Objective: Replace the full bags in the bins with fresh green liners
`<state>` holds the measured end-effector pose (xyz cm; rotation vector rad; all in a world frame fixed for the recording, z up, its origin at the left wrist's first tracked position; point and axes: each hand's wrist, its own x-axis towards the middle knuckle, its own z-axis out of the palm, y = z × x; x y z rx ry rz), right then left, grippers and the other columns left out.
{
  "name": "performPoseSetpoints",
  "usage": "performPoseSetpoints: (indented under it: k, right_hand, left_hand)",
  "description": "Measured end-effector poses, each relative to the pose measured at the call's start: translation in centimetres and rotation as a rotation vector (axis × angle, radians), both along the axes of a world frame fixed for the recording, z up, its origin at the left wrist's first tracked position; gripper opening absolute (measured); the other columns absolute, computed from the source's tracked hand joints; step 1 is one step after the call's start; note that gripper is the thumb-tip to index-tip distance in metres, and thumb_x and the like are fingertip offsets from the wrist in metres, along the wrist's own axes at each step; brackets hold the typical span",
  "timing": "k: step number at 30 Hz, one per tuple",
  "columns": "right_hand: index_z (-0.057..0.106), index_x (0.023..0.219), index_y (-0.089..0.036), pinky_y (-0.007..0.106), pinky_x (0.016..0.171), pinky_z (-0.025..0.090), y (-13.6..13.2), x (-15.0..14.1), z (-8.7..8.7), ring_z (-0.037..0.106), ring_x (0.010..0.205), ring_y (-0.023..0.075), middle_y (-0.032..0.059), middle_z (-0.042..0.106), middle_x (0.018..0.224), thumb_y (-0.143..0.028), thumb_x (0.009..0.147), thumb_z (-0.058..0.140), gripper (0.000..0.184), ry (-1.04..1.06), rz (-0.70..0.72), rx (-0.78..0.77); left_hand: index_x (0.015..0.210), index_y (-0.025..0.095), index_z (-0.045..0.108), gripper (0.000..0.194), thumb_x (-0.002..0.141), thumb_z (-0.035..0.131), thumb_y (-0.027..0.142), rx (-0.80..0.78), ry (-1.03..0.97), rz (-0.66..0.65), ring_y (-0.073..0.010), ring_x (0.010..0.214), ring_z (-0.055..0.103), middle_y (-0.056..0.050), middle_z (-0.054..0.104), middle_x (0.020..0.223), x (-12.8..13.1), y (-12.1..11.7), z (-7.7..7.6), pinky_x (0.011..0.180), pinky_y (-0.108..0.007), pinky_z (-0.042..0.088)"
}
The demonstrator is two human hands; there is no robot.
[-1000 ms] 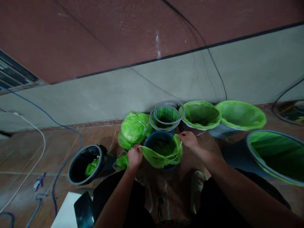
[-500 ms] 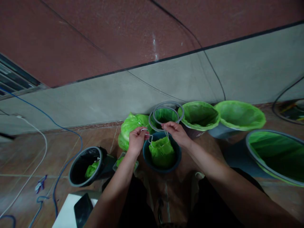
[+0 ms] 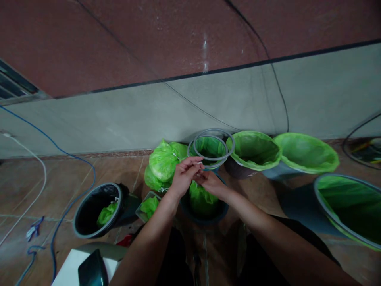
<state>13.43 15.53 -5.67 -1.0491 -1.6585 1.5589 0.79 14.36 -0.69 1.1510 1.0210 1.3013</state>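
A green garbage bag (image 3: 204,200) stands gathered inside a dark blue bin (image 3: 205,218) between my feet. My left hand (image 3: 185,174) is closed just above the bag, pinching its white drawstring (image 3: 200,163). Against it, my right hand (image 3: 212,184) is also closed on the drawstring, its fingertips partly hidden behind the left hand. The bag's mouth lies under both hands and is mostly covered by them. Full green bags (image 3: 163,161) sit on the floor just beyond my left hand.
Two grey rings (image 3: 212,131) rest on a lined bin behind the hands. Green-lined bins (image 3: 306,153) stand along the wall and at right. At left are a black-lined bin (image 3: 80,216), a small clear container (image 3: 142,214), a blue cable (image 3: 56,139) and a phone (image 3: 93,270).
My hands have come together from either side of the bag's mouth. The bag's top has drawn in beneath them. The view has shifted slightly.
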Motion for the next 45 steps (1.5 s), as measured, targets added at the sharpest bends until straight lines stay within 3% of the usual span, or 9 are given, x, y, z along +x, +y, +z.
performPoseSetpoints:
  k: [5,10,15,21,23,28,34,40,45]
  right_hand:
    - [0.058,0.067,-0.017,0.024,0.049,0.027,1.1,0.8,0.0,0.039,0.049,0.0094,-0.0010,0.052,0.058,-0.052,0.080,0.052,0.038,-0.017,-0.208,-0.060]
    - [0.058,0.074,-0.017,0.020,0.040,0.017,1.3,1.8,1.0,0.030,0.041,0.0039,-0.0047,0.050,0.057,-0.055,0.071,0.063,0.039,0.154,-0.307,-0.321]
    - [0.059,0.081,-0.017,0.018,0.036,0.015,1.5,2.1,1.4,0.027,0.037,0.0019,-0.0063,0.051,0.052,-0.051,0.065,0.071,0.040,0.268,-0.407,-0.333]
    - [0.058,0.088,-0.019,0.016,0.033,0.014,1.8,2.3,2.6,0.026,0.033,0.0014,-0.0082,0.052,0.049,-0.041,0.056,0.079,0.044,0.419,-0.605,-0.382]
    - [0.060,0.084,-0.018,0.016,0.032,0.013,1.2,1.7,2.9,0.025,0.033,0.0008,-0.0076,0.052,0.049,-0.041,0.058,0.079,0.040,0.445,-0.523,-0.391]
    - [0.064,0.078,-0.016,0.017,0.033,0.009,0.4,0.1,3.3,0.023,0.034,0.0002,-0.0075,0.048,0.048,-0.039,0.063,0.076,0.030,0.477,-0.288,-0.433]
    - [0.065,0.085,-0.017,0.017,0.035,0.013,2.6,1.6,3.4,0.022,0.038,0.0010,-0.0076,0.049,0.053,-0.038,0.066,0.076,0.031,0.551,-0.343,-0.458]
    - [0.060,0.093,-0.022,0.023,0.058,0.046,3.1,2.6,1.1,0.063,0.069,0.0138,0.0024,0.068,0.079,-0.055,0.080,0.062,0.036,0.192,-0.555,-0.479]
    - [0.063,0.087,-0.019,0.031,0.063,0.049,1.3,2.9,-1.3,0.064,0.069,0.0193,0.0064,0.069,0.078,-0.059,0.078,0.061,0.040,0.036,-0.348,-0.408]
  left_hand:
    - [0.118,0.020,0.060,0.044,0.075,0.053,0.013,-0.055,0.324,0.189,-0.0136,0.082,0.061,-0.005,0.067,0.108,-1.0,0.9,-4.2,0.080,-0.030,0.050]
    - [0.108,0.016,0.063,0.037,0.075,0.050,0.011,-0.034,0.569,-0.176,-0.0151,0.085,0.062,-0.003,0.069,0.101,0.3,0.2,-7.2,0.084,-0.029,0.049]
    - [0.081,0.016,0.063,0.022,0.087,0.044,0.025,-0.185,0.593,-0.180,-0.0101,0.053,0.053,0.000,0.063,0.069,1.7,-0.4,-8.4,0.058,-0.024,0.045]
    - [0.073,0.017,0.056,0.018,0.085,0.043,0.021,-0.505,0.330,0.123,-0.0086,0.044,0.047,0.003,0.052,0.058,1.9,0.1,-9.0,0.047,-0.022,0.039]
    - [0.070,0.017,0.055,0.019,0.085,0.045,0.023,-0.474,0.319,0.079,-0.0083,0.044,0.046,0.004,0.051,0.056,2.2,0.2,-9.2,0.047,-0.022,0.039]
    - [0.064,0.016,0.057,0.012,0.075,0.053,0.013,-0.175,0.512,-0.302,-0.0109,0.057,0.053,0.001,0.056,0.059,3.2,-0.3,-9.6,0.057,-0.023,0.042]
    - [0.085,0.016,0.071,0.021,0.080,0.051,0.017,-0.072,0.668,-0.580,-0.0131,0.071,0.058,-0.001,0.068,0.075,2.7,-0.7,-7.9,0.072,-0.024,0.045]
    - [0.077,0.013,0.068,0.027,0.087,0.048,0.029,-0.286,0.534,-0.423,-0.0090,0.051,0.048,0.003,0.055,0.055,1.9,-0.2,-7.3,0.054,-0.021,0.038]
    - [0.071,0.013,0.064,0.031,0.087,0.052,0.037,-0.409,0.239,-0.297,-0.0086,0.050,0.049,0.002,0.054,0.054,1.9,0.0,-7.9,0.053,-0.021,0.041]
